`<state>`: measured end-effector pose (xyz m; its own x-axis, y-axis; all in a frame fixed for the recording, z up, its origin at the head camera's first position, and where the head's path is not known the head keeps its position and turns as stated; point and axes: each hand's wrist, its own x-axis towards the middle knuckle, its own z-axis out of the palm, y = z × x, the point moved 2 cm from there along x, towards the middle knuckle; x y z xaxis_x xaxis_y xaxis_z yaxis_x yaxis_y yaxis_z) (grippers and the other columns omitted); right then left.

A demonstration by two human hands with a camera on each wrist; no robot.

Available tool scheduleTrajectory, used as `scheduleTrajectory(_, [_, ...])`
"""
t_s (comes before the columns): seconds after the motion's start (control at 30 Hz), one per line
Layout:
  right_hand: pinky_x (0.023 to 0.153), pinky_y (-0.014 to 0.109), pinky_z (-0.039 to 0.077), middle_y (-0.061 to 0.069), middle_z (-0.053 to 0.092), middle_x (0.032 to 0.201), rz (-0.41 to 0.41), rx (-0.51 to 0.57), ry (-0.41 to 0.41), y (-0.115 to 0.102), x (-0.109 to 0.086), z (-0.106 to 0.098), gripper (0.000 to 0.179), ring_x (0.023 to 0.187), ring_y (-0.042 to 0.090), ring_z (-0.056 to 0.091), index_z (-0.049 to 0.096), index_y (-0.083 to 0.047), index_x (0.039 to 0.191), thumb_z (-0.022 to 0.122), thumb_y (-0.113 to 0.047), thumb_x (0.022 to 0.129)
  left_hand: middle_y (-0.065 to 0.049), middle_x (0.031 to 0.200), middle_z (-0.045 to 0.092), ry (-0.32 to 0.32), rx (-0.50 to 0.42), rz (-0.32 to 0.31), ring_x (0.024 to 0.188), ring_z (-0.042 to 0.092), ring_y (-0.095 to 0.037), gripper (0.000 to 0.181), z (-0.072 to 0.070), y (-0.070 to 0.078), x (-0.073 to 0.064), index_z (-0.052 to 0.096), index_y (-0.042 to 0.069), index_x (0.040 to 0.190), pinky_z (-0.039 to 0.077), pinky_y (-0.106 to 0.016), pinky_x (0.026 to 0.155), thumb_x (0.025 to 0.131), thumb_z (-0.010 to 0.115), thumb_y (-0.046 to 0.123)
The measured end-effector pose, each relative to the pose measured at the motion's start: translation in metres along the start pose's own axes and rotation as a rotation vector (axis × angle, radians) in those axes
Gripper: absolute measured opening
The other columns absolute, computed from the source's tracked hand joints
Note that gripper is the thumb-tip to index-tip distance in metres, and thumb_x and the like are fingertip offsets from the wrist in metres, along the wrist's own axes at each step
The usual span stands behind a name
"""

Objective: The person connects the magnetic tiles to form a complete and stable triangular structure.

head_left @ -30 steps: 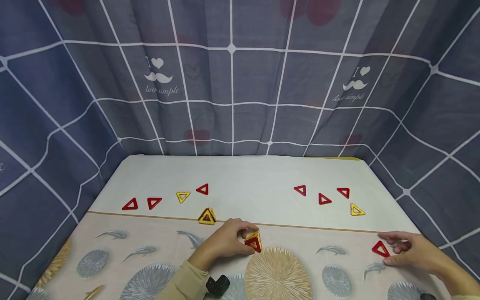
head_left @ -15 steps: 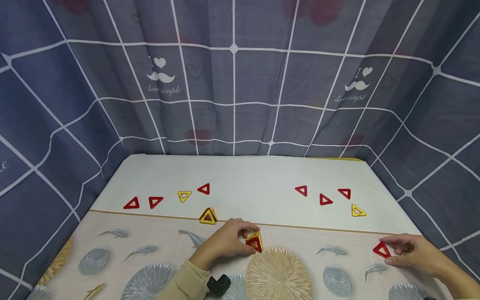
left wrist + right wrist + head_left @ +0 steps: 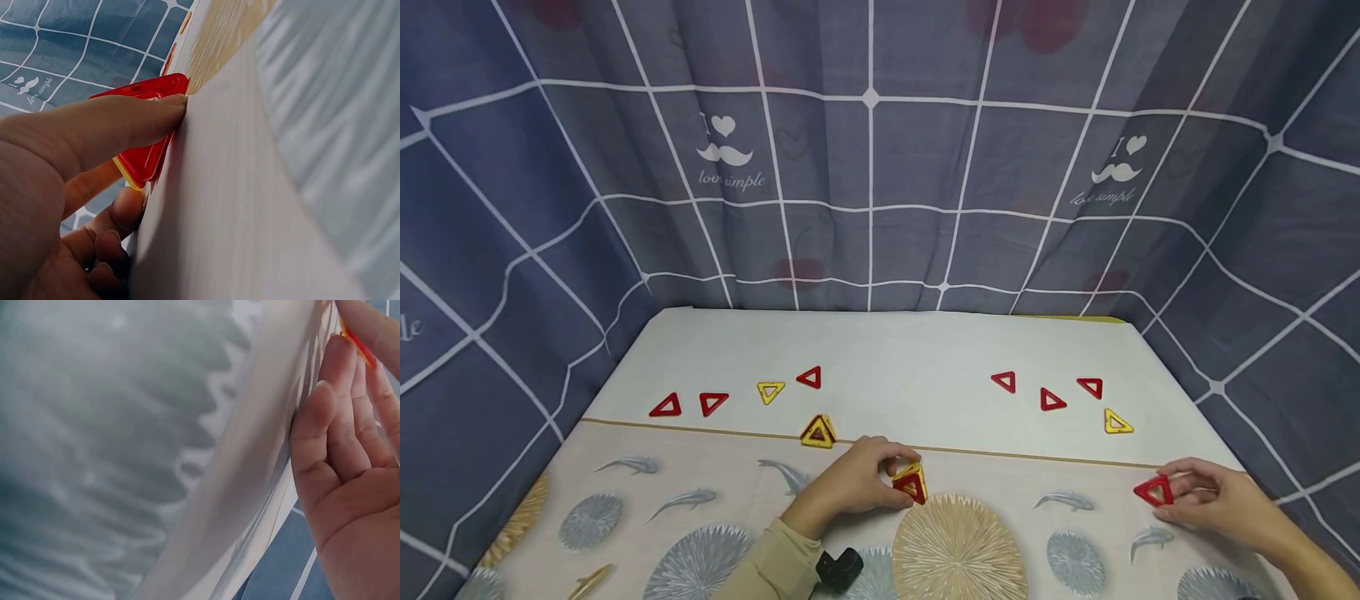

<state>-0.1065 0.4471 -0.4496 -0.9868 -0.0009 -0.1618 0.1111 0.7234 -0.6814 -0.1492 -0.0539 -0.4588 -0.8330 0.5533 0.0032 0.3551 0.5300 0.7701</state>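
In the head view my left hand (image 3: 859, 481) grips a small pyramid (image 3: 912, 479) of red and yellow triangular magnetic tiles, low over the patterned cloth. The left wrist view shows the thumb pressed along the red face (image 3: 147, 164), with a yellow edge below it. Far to the right, my right hand (image 3: 1213, 498) pinches a single red triangular magnetic tile (image 3: 1142, 490) between thumb and fingers, one corner pointing left. Only a thin strip of that red tile (image 3: 362, 347) shows in the right wrist view. A second pyramid, mostly yellow (image 3: 817, 432), stands left of my left hand.
Loose triangular tiles lie on the white board: several at left, such as a red one (image 3: 713, 403) and a yellow one (image 3: 770, 392), and several at right, including another yellow one (image 3: 1117, 422). A black object (image 3: 839, 569) sits by my left sleeve. Checked curtains (image 3: 820, 242) enclose the table.
My right hand has shifted slightly left and turned its red tile, so a corner now points left. The left hand keeps its pyramid in nearly the same place.
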Motion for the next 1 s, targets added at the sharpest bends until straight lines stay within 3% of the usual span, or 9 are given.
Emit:
scheduleTrajectory(0.23, [0.064,0.028,0.053,0.009,0.062,0.09,-0.014,0.012,-0.033,-0.013,0.002,0.01,0.061,0.073,0.015,0.061,0.059,0.006,0.125,0.089,-0.016,0.076,0.004,0.081,0.054,0.0,-0.003,0.001,0.083,0.045,-0.013,0.049,0.0,-0.001,0.0,0.072,0.015,0.119,0.038,-0.031,0.074,0.074,0.09,0.019])
scheduleTrajectory(0.57, [0.065,0.026,0.049,0.007,0.058,0.091,-0.037,-0.086,-0.083,-0.037,0.005,0.021,0.055,0.077,0.013,0.053,0.068,0.001,0.125,0.087,-0.022,0.079,0.004,0.081,0.055,0.001,-0.023,0.003,0.081,0.046,-0.012,0.049,0.0,-0.002,0.0,0.073,0.014,0.119,0.04,-0.029,0.074,0.074,0.091,0.018])
scheduleTrajectory(0.67, [0.064,0.025,0.048,0.005,0.059,0.089,-0.102,-0.07,-0.102,-0.04,0.005,0.024,0.05,0.075,0.01,0.052,0.07,0.003,0.12,0.088,-0.018,0.078,0.004,0.08,0.054,0.0,-0.024,0.002,0.081,0.047,-0.012,0.05,0.0,-0.002,0.001,0.073,0.014,0.119,0.04,-0.029,0.074,0.073,0.091,0.018])
scheduleTrajectory(0.9, [0.058,0.024,0.048,-0.005,0.06,0.079,-0.37,0.038,-0.133,-0.043,0.008,0.037,0.035,0.068,0.004,0.055,0.073,0.002,0.108,0.087,-0.004,0.076,0.004,0.079,0.055,0.002,-0.021,0.002,0.08,0.047,-0.012,0.049,0.0,-0.003,0.002,0.073,0.013,0.119,0.04,-0.029,0.075,0.073,0.091,0.017])
scheduleTrajectory(1.0, [0.059,0.024,0.05,-0.005,0.063,0.08,-0.401,0.057,-0.15,-0.043,0.01,0.041,0.033,0.069,0.004,0.059,0.074,0.0,0.107,0.087,-0.005,0.077,0.005,0.079,0.055,0.005,-0.022,0.007,0.08,0.047,-0.012,0.049,0.001,-0.004,0.002,0.073,0.013,0.119,0.04,-0.029,0.075,0.073,0.091,0.017])
